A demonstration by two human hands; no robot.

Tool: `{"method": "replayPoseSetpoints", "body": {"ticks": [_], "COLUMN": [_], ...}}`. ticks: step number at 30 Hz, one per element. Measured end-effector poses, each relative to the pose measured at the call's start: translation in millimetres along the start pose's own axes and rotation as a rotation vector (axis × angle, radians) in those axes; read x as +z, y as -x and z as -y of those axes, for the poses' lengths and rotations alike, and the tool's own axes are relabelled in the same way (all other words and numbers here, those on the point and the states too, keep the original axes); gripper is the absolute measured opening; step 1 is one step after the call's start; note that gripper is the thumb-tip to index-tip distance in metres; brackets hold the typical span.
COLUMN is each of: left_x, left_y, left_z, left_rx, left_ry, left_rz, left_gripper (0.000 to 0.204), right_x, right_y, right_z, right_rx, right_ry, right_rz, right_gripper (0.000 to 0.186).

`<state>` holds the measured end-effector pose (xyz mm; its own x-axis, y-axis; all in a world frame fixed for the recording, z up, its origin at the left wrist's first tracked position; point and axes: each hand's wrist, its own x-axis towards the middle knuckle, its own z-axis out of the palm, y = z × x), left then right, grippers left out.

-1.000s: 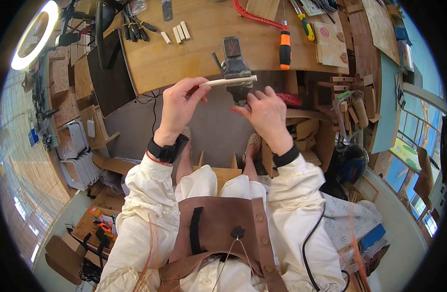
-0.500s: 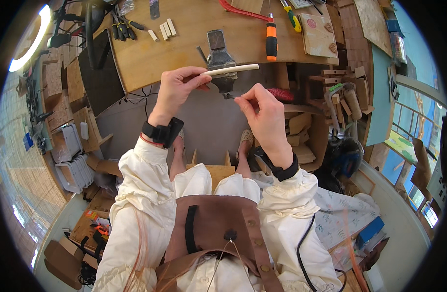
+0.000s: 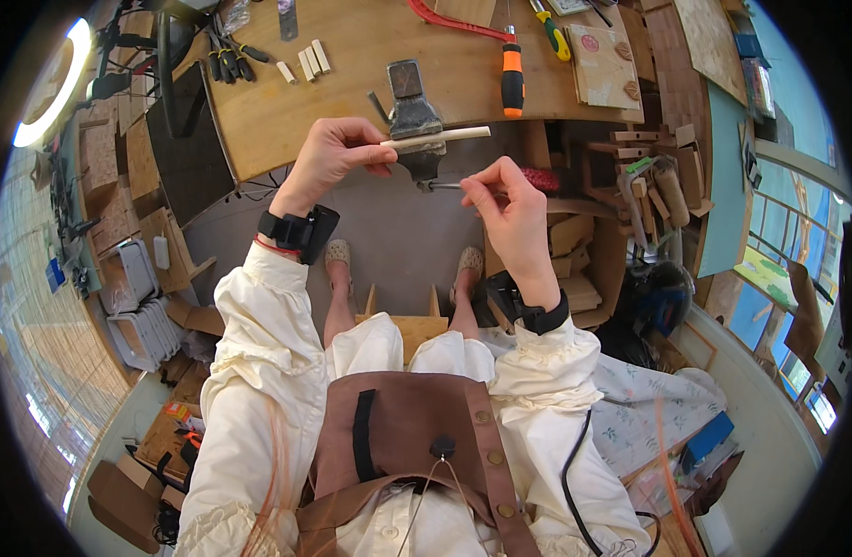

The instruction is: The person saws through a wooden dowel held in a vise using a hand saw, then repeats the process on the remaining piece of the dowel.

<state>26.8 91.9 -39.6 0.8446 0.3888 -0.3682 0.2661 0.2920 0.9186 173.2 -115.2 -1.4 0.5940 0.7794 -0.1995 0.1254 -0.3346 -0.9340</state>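
A bench vise [image 3: 413, 113] of dark metal is fixed at the table's front edge. Across its jaws lies a pale wooden stick [image 3: 449, 136], its left end pinched between the thumb and fingers of my left hand [image 3: 338, 153]. Below the jaws, a thin metal handle bar [image 3: 439, 186] sticks out sideways from the vise screw. The thumb and forefinger of my right hand [image 3: 509, 209] are closed on the outer end of that bar. How firmly the jaws grip the stick cannot be made out.
On the wooden table [image 3: 352, 102] lie several short wooden sticks [image 3: 311, 61], pliers [image 3: 229, 58], a red saw with an orange-black handle [image 3: 512, 79] and a yellow-green handled tool [image 3: 552, 35]. Wooden boards [image 3: 600, 70] rest at the right. A shelf with wood scraps [image 3: 574, 265] stands below.
My right hand has moved slightly right, and more of the vise's handle bar shows. My left hand stays at the stick's left end, a little lower at the wrist. The view has shifted slightly.
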Motion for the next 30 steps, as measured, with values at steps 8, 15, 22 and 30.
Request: {"method": "replayPoseSetpoints", "body": {"ticks": [8,15,22,30], "left_x": [3.1,-0.1,16.1,44.0], "left_y": [-2.9,0.6,9.2,14.2], "left_z": [5.2,1.8,-18.1,-22.7], "left_rx": [0.0,0.002,-0.001,0.267], "left_ry": [0.067,0.061,-0.121,-0.737], "left_rz": [0.019,0.037,-0.032,-0.261], "left_gripper": [0.01,0.01,0.016,0.03], "right_x": [35.1,67.3,77.0,108.0], "right_y": [14.5,2.0,-7.0,-0.6], "right_z": [-48.7,-46.3,-72.0,-62.1], "right_rx": [-0.273,-0.311,-0.009,0.081], "right_ry": [0.702,0.569,0.036,-0.814], "right_rz": [-0.168,-0.11,-0.084,-0.139], "right_gripper": [0.032,0.046,0.041,0.032]}}
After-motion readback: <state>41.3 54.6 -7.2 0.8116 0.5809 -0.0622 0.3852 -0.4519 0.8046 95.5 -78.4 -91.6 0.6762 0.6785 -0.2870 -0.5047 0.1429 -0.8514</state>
